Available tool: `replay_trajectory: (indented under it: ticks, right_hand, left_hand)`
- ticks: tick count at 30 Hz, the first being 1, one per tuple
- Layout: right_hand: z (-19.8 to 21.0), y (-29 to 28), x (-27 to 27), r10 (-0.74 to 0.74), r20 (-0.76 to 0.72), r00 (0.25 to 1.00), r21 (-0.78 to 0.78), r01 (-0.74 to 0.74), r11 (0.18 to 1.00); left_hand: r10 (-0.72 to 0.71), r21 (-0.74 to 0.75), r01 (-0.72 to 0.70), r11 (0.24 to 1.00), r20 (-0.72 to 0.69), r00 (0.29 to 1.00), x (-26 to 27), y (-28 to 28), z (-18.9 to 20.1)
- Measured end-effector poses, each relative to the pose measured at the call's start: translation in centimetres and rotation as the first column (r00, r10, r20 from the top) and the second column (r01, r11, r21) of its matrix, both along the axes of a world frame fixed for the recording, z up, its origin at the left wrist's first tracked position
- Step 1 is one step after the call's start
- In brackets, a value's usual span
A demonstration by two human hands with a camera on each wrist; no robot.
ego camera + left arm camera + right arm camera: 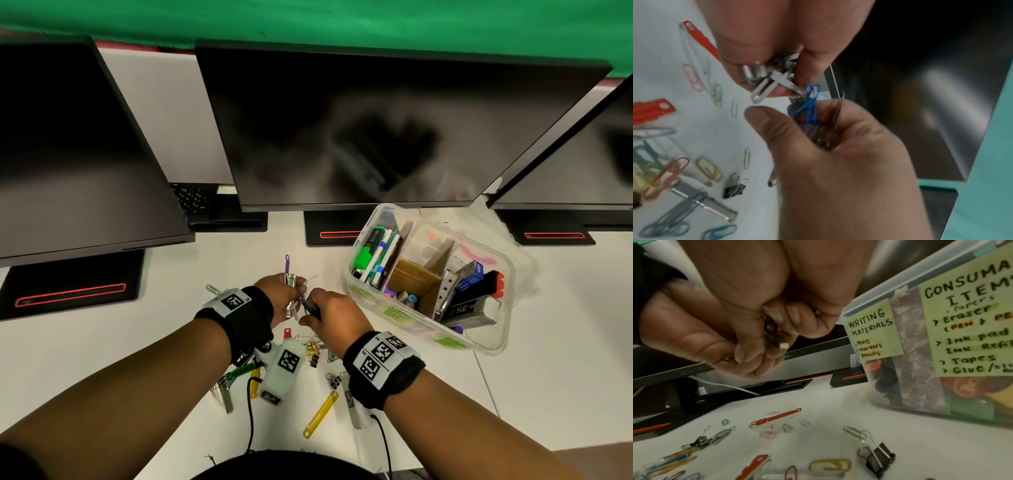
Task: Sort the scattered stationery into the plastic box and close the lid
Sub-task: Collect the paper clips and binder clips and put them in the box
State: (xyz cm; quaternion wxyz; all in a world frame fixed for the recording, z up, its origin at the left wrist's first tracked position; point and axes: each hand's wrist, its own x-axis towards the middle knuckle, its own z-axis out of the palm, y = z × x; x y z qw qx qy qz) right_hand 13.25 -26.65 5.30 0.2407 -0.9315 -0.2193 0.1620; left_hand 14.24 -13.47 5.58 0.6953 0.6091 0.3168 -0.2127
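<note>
Both hands meet above the white desk (102, 359), the left hand (281, 298) clutching silver metal fasteners (760, 73) and the right hand (334, 318) pinching tangled blue wire paperclips (809, 104), seemingly gathering handfuls for the clear lidless plastic box (493, 346) at two o'clock

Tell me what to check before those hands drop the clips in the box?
1. Left hand holds its bundle of metal and plastic fasteners: ok.
2. Right hand grips the tangled blue and dark wire paper clips: ok.
3. Clear plastic storage box is open, no lid on it: ok.
4. The two bundles are untangled from each other: cannot tell.
5. White desk is cleared of stationery: not ok; a yellow plastic fastener strip and a black binder clip remain.
</note>
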Motion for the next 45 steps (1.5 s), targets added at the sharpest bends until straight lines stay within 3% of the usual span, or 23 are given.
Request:
replay_trajectory:
  ticks: [6, 13, 18, 22, 26, 28, 34, 40, 45]
  right_hand:
    - [-0.2, -0.6, 0.0, -0.015, 0.027, 1.000, 0.097, 0.012, 0.995]
    - [-0.2, -1.6, 0.2, 0.086, 0.128, 0.988, 0.096, -0.098, 0.990]
    - [-0.4, -1.7, -0.1, 0.127, 0.114, 0.985, 0.038, -0.132, 0.991]
    - [-0.3, -1.4, -0.6, 0.105, 0.079, 0.991, 0.074, -0.111, 0.991]
    - [0.0, -1.2, -0.3, -0.067, -0.268, 0.961, 0.276, 0.143, 0.950]
    - [0.1, -1.3, -0.3, -0.105, -0.354, 0.929, 0.338, 0.232, 0.912]
    - [-0.6, -1.2, -0.4, -0.152, -0.292, 0.944, 0.342, 0.251, 0.906]
    - [-0.3, -1.3, -0.5, -0.099, -0.249, 0.963, 0.317, 0.178, 0.932]
    - [0.1, -1.2, -1.2, -0.012, -0.176, 0.984, 0.268, 0.060, 0.961]
  left_hand:
    - [0.140, -0.182, -0.142, 0.973, -0.027, 0.990, 0.2, -0.1, -0.3]
    - [0.058, -0.145, -0.070, 0.987, -0.086, 0.995, -0.2, 0.1, -0.1]
    - [-0.006, -0.003, 0.006, 1.000, -0.064, 0.998, -0.7, -0.2, 0.2]
    - [-0.035, 0.199, 0.038, 0.979, -0.017, 0.999, -0.7, -0.1, -0.3]
    - [-0.215, 0.468, 0.173, 0.867, 0.038, 0.976, -0.7, -0.1, -0.1]
    - [-0.278, 0.544, 0.213, 0.811, 0.040, 0.960, -0.8, 0.2, 0.2]
    - [-0.469, 0.657, 0.342, 0.672, 0.020, 0.883, -1.2, 0.4, 0.5]
    - [-0.448, 0.729, 0.299, 0.616, 0.012, 0.894, -1.3, 0.3, -0.1]
    - [-0.366, 0.706, 0.256, 0.660, 0.005, 0.931, -1.4, 0.2, -0.8]
